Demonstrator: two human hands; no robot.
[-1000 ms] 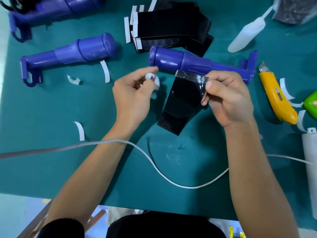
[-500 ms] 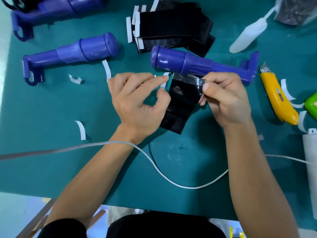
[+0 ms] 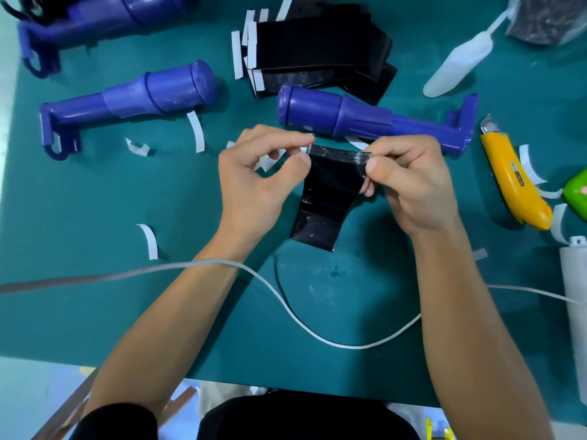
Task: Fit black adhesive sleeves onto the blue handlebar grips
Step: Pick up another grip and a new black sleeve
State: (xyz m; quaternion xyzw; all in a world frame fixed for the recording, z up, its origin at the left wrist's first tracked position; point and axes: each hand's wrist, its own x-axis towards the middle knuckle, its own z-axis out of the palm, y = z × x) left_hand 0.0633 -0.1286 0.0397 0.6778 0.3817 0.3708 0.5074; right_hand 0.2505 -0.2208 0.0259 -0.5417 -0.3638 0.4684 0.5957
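Note:
I hold a black adhesive sleeve above the green mat, near its middle. My right hand pinches the sleeve's top right corner between thumb and fingers. My left hand pinches its top left corner with thumb and forefinger. Just behind my hands lies a blue handlebar grip, its thick end pointing left. A second blue grip lies to the left, and a third is at the far left corner. A stack of black sleeves with white backing strips sits at the back.
Peeled white backing strips lie scattered on the green mat. A yellow utility knife, a green object and a white cylinder are at the right. A white plastic scraper lies at the back right. A white cable crosses the front.
My left hand let go of the peeled white strip and moved right to the sleeve's top left corner. The right hand kept its hold on the sleeve.

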